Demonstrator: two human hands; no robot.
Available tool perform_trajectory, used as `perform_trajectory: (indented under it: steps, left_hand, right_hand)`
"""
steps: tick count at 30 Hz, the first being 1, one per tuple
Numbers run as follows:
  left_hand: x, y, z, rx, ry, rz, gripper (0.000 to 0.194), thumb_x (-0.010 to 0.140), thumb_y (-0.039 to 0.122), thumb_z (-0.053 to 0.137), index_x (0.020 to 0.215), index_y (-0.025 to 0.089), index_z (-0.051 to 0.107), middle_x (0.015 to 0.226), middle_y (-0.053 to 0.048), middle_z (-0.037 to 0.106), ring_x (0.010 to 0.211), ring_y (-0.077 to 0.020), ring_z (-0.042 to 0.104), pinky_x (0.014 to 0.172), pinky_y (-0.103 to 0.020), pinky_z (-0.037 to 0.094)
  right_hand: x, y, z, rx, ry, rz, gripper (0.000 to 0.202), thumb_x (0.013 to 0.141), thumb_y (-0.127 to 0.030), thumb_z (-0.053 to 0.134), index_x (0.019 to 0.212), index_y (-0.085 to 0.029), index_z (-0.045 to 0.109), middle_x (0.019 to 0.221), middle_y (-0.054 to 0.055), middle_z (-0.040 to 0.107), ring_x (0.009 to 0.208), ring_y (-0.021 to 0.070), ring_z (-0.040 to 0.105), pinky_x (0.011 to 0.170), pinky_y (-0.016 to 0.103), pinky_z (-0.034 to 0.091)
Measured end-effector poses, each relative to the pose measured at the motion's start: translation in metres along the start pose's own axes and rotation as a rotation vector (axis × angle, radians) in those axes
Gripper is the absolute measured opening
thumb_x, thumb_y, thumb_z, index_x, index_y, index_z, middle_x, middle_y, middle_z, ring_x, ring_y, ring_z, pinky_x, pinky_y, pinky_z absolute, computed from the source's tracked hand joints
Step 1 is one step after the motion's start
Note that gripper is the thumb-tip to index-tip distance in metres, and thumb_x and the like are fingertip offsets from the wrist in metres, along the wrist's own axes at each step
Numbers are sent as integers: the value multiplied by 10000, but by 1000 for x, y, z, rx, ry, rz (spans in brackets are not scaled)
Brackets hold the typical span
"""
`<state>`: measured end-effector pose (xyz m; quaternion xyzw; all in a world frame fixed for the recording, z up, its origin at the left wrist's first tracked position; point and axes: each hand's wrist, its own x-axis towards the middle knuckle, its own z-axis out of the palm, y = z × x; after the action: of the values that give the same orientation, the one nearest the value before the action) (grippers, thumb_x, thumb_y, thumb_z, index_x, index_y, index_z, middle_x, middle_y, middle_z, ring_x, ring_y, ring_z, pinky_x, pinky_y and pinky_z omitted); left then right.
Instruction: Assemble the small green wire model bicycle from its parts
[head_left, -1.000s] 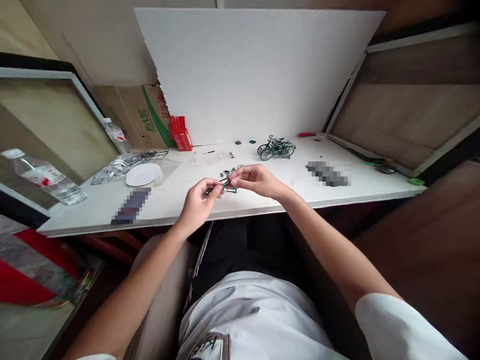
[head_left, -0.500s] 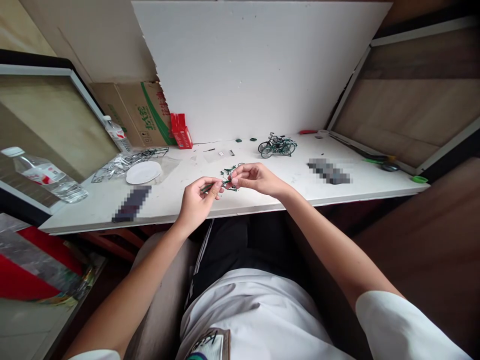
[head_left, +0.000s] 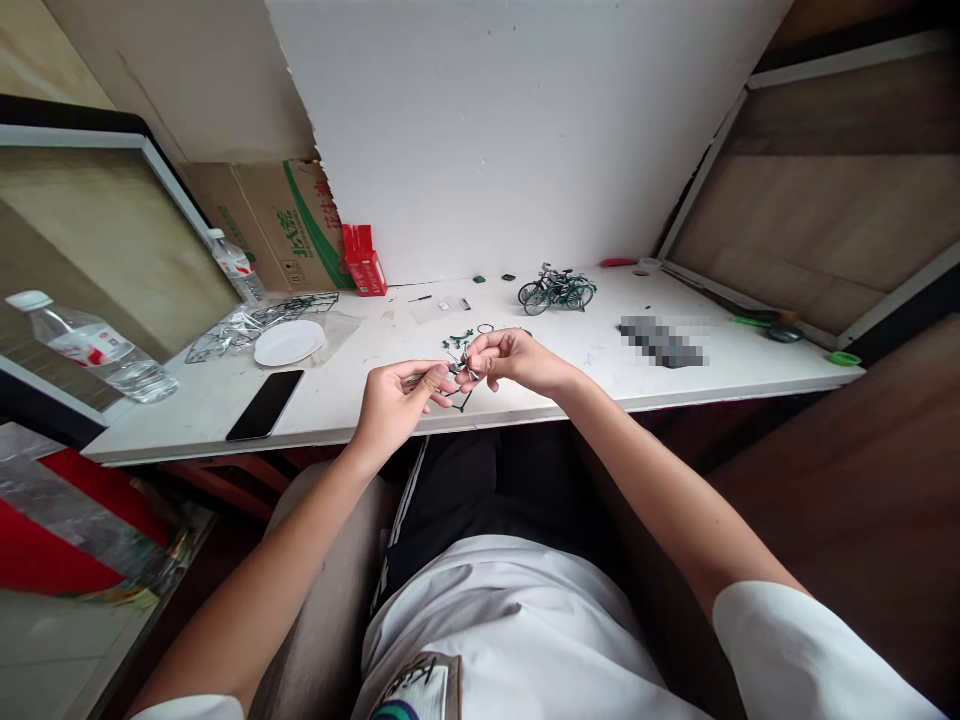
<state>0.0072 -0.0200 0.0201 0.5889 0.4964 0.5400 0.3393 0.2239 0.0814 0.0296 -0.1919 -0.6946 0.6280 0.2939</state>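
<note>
Near the front edge of the white table (head_left: 585, 370), my left hand (head_left: 401, 395) pinches a small dark green part, mostly hidden by the fingers. Close to its fingertips, my right hand (head_left: 514, 360) has thumb and fingers closed on a small silvery piece (head_left: 466, 356). The two hands nearly touch. Loose green parts (head_left: 457, 340) lie just behind them, beside a thin dark ring (head_left: 486, 328). A green frame-like part (head_left: 466, 402) shows below the fingertips. Assembled miniature bicycles (head_left: 556, 290) stand farther back on the right.
A black phone (head_left: 265, 405), white plate (head_left: 289, 343), silvery and dark part frames (head_left: 255, 322) and bottles (head_left: 105, 350) are at left. A red box (head_left: 364, 262) stands at the back. Rightward lie a pixelated object (head_left: 664, 342) and a green ring (head_left: 844, 358).
My right hand's fingers have shifted slightly around the small piece. More of the green part below the fingertips and of the ring behind now shows. The view has shifted a little.
</note>
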Motion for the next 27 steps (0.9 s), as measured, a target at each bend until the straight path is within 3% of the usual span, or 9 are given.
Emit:
perform_trajectory:
  steps: [9, 27]
  left_hand:
    - [-1, 4, 0, -38, -47, -53, 584, 892, 644, 750, 1108, 103, 797, 976, -191, 825, 781, -279, 816, 573, -283, 571]
    - [-8, 10, 2, -89, -57, -66, 516, 828, 585, 845, 1007, 102, 815, 850, -152, 814, 736, -269, 802, 708, -396, 698]
  right_hand:
    - [-2, -3, 0, 0, -50, 27, 398, 836, -521, 881, 937, -182, 698, 975, 90, 835, 890, 215, 811, 604, 219, 534]
    - [-3, -3, 1, 27, -107, 83, 365, 777, -418, 929, 824, -176, 659, 846, 56, 810, 787, 185, 793, 589, 215, 543]
